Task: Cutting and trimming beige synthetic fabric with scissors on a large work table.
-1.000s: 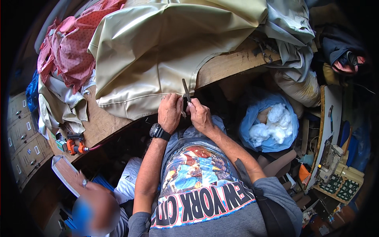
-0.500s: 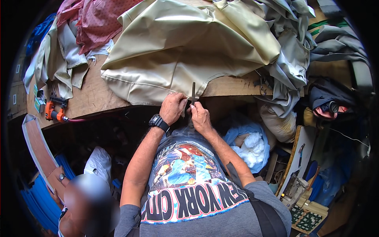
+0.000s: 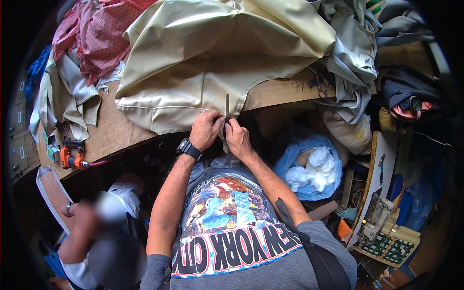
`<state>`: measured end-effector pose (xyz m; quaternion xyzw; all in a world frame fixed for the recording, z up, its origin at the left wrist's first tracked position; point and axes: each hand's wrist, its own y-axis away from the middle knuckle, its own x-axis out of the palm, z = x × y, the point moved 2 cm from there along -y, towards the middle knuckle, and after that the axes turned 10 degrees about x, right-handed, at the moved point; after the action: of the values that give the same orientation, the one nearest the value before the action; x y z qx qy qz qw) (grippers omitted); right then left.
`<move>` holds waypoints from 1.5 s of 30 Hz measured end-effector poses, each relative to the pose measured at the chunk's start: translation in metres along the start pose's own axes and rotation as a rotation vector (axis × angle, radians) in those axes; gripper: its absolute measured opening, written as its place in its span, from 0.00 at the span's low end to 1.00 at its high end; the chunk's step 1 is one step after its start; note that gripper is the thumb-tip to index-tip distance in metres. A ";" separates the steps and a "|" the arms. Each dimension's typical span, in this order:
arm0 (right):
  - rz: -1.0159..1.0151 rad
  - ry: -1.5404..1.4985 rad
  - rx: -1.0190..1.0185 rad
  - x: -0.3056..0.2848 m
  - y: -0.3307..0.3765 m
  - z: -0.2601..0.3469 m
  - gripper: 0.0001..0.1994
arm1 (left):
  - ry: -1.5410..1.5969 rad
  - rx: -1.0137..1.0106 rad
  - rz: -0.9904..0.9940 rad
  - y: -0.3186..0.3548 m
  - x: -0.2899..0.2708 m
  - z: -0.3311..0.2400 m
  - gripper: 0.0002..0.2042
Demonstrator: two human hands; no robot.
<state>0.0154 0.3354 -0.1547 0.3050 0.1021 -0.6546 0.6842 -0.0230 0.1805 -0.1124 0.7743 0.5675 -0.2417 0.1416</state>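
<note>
Cream vinyl-like fabric (image 3: 193, 63) with a stitched seam drapes over the wooden table and down past its near edge. My left hand (image 3: 207, 130), with a black watch at the wrist, is closed in a pinch on the lower edge of this fabric. Close beside it, my right hand (image 3: 238, 139) is closed around a narrow dark tool (image 3: 227, 102), its thin blade-like end pointing away from me over the fabric. Its lower part shows between the hands, but its exact kind is unclear.
An orange-and-black air stapler (image 3: 71, 157) with a hose lies on the table (image 3: 116, 137) at left. Scissors (image 3: 320, 86) rest near the right edge. A blue bag of white stuffing (image 3: 314, 169) stands below. Another person (image 3: 79, 237) works at lower left, holding a padded board (image 3: 54, 195).
The view has shifted slightly. Both hands stay at the fabric edge, with more of the tool's lower part showing between them. The other person has leaned and moved an arm.
</note>
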 end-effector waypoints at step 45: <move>-0.011 -0.168 -0.010 -0.003 0.033 -0.006 0.07 | 0.263 0.015 0.085 0.015 -0.014 0.020 0.08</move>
<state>0.0486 0.3395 -0.1486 0.2451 0.0492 -0.6810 0.6883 -0.0167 0.1547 -0.1232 0.8236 0.5460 -0.1360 0.0705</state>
